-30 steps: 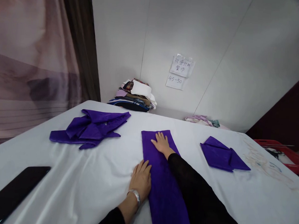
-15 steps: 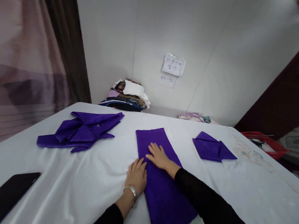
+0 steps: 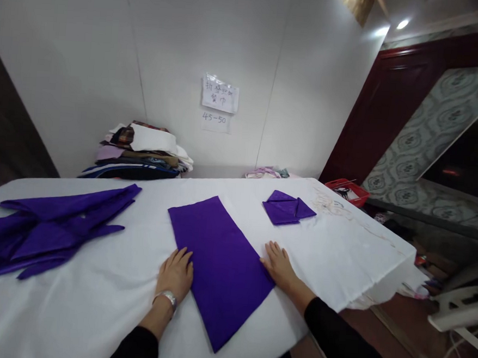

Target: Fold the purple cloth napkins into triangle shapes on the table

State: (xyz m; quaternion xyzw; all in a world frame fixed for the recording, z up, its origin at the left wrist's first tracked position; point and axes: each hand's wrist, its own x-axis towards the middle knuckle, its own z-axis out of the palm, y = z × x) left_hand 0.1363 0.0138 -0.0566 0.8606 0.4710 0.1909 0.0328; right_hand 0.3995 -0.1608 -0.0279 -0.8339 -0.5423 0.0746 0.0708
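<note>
The purple cloth (image 3: 219, 262) lies flat as a folded rectangle at the centre of the frame, on the white-covered bench (image 3: 92, 294). A second ago the right hand (image 3: 279, 264) was pressing along the strip's far end and the left hand (image 3: 176, 273) rested on its near left edge; now both have slid outward — one to each long side, palms down, fingers spread and clamped on nothing. That suggests the smoothing stroke is finished and the fold sits even. A finished folded napkin (image 3: 288, 208) waits right of centre, a loose purple heap (image 3: 43, 228) at far left.
</note>
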